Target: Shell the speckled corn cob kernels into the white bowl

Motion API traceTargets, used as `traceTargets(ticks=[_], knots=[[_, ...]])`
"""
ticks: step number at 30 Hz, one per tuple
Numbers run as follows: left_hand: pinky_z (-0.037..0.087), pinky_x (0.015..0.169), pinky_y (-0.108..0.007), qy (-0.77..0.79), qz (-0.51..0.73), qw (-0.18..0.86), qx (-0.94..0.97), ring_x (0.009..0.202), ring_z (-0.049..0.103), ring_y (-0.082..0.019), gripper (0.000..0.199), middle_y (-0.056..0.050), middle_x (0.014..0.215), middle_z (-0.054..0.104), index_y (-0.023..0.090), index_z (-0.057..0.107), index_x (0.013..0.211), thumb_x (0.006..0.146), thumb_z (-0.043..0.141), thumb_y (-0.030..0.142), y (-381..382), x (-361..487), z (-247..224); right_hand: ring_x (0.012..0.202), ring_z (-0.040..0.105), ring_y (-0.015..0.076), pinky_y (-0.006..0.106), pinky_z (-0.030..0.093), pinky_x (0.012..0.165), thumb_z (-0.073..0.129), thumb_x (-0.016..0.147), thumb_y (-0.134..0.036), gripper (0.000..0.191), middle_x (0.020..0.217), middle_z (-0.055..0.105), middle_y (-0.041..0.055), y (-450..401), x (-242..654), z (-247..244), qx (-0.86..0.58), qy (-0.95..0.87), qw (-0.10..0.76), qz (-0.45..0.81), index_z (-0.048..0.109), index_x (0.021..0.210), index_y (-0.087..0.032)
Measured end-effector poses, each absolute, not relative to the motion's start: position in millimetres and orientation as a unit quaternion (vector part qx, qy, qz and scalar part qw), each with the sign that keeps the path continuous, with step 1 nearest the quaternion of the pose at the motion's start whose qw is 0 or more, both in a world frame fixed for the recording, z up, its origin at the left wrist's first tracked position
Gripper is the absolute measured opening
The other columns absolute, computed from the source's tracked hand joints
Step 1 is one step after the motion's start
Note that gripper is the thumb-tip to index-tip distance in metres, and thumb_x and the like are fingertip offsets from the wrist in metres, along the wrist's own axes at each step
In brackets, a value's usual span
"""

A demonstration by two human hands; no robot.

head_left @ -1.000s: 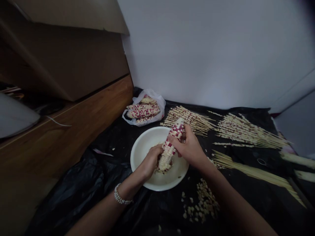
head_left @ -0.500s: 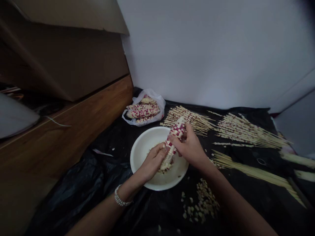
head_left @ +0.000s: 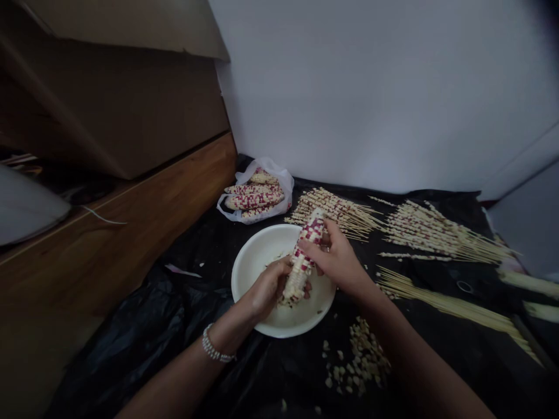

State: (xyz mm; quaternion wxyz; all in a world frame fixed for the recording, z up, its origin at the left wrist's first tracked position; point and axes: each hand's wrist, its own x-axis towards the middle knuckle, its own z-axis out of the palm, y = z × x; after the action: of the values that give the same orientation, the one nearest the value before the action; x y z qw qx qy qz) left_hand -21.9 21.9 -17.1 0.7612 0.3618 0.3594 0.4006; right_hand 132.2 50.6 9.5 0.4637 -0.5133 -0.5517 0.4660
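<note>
A corn cob point(head_left: 305, 247) with white and purple kernels is held tilted over a white basin point(head_left: 241, 262). Its lower part, nearer me, looks stripped of many kernels. My left hand point(head_left: 271, 283) is closed around the lower half from the left, some fingers hidden beneath. My right hand point(head_left: 334, 256) grips the upper half from the right, its thumb lying across the kernels. Loose kernels and bits lie in the basin below the cob. A pile of loose kernels point(head_left: 360, 364) lies on the black plastic sheet point(head_left: 271, 384) right of the basin.
Behind the basin, a plastic bag point(head_left: 286, 186) holds several corn cobs point(head_left: 255, 201). To the right lie kernel-threaded skewers point(head_left: 428, 233), another such bundle point(head_left: 325, 206), bare sticks point(head_left: 454, 305) and pale cobs point(head_left: 530, 283). A cardboard box point(head_left: 131, 105) stands left; a white wall point(head_left: 371, 99) rises behind.
My left hand has shifted lower on the cob, its thumb drawing back from the kernels. The cob has turned slightly, showing more of its stripped lower part. My right hand keeps its grip.
</note>
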Motion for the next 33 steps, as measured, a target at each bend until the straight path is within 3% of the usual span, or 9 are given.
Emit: traceTargets(ticks=[3,6,10,15,18,21,26,33], knots=[[0.052,0.068,-0.032,0.379,0.423,0.743,0.353,0.08,0.066,-0.023,0.033,-0.009,0.091,0.072,0.014,0.067,0.106,0.077,0.061,0.029,22.1,-21.3,-14.5,0.075,0.068,0.0204,0.03,0.052,0.057,0.075,0.074,-0.042,0.046,0.091,0.07,0.0031,52.8,136.5,13.4,-0.518,-0.529,0.481,0.469,0.047,0.107,-0.024],[0.052,0.071,-0.031,0.391,0.443,0.696,0.408,0.081,0.064,-0.021,0.033,-0.009,0.097,0.072,0.015,0.068,0.102,0.089,0.061,0.044,21.3,-21.0,-15.3,0.073,0.067,0.0204,0.029,0.05,0.054,0.075,0.073,-0.044,0.048,0.09,0.07,0.0032,54.9,139.6,12.6,-0.525,-0.528,0.488,0.455,0.048,0.108,-0.025],[0.049,0.069,-0.03,0.406,0.427,0.64,0.494,0.074,0.06,-0.018,0.039,-0.007,0.089,0.069,0.015,0.067,0.097,0.091,0.06,0.053,19.4,-21.9,-17.8,0.077,0.067,0.0218,0.033,0.054,0.06,0.073,0.075,-0.046,0.047,0.091,0.07,0.004,55.9,139.7,7.1,-0.53,-0.55,0.496,0.414,0.05,0.11,-0.026],[0.046,0.092,-0.037,0.453,0.4,0.467,0.645,0.096,0.061,-0.024,0.039,-0.008,0.1,0.069,0.019,0.066,0.099,0.099,0.044,0.051,17.3,-24.8,-15.8,0.082,0.068,0.0243,0.037,0.056,0.067,0.072,0.075,-0.049,0.053,0.093,0.071,0.0048,54.2,136.4,5.3,-0.546,-0.558,0.492,0.384,0.05,0.116,-0.026],[0.045,0.094,-0.039,0.468,0.376,0.415,0.683,0.096,0.061,-0.025,0.041,-0.008,0.1,0.07,0.019,0.064,0.1,0.102,0.037,0.049,16.8,-26.1,-13.7,0.085,0.069,0.0247,0.038,0.056,0.071,0.073,0.073,-0.05,0.057,0.096,0.072,0.0048,53.7,135.6,5.7,-0.562,-0.553,0.482,0.381,0.05,0.119,-0.026],[0.046,0.093,-0.04,0.472,0.356,0.42,0.689,0.095,0.062,-0.026,0.041,-0.011,0.102,0.07,0.018,0.064,0.103,0.102,0.037,0.048,17.6,-26.8,-11.2,0.088,0.069,0.0251,0.04,0.056,0.074,0.073,0.073,-0.051,0.058,0.098,0.072,0.0054,54.8,136.9,4.7,-0.573,-0.551,0.474,0.379,0.051,0.12,-0.025],[0.04,0.107,-0.041,0.448,0.358,0.479,0.664,0.115,0.059,-0.028,0.04,-0.012,0.122,0.068,0.018,0.064,0.112,0.099,0.042,0.048,19.8,-27.7,-8.3,0.089,0.068,0.0257,0.042,0.056,0.078,0.073,0.072,-0.051,0.061,0.1,0.072,0.0064,56.7,138.8,2.1,-0.575,-0.551,0.48,0.368,0.052,0.123,-0.024],[0.048,0.09,-0.038,0.43,0.397,0.592,0.554,0.096,0.062,-0.025,0.028,-0.007,0.101,0.071,0.018,0.066,0.098,0.094,0.052,0.041,24.3,-27.3,-18.8,0.086,0.069,0.0246,0.038,0.056,0.072,0.074,0.073,-0.05,0.058,0.098,0.072,0.006,54.0,136.9,4.6,-0.556,-0.553,0.489,0.383,0.05,0.12,-0.025]])
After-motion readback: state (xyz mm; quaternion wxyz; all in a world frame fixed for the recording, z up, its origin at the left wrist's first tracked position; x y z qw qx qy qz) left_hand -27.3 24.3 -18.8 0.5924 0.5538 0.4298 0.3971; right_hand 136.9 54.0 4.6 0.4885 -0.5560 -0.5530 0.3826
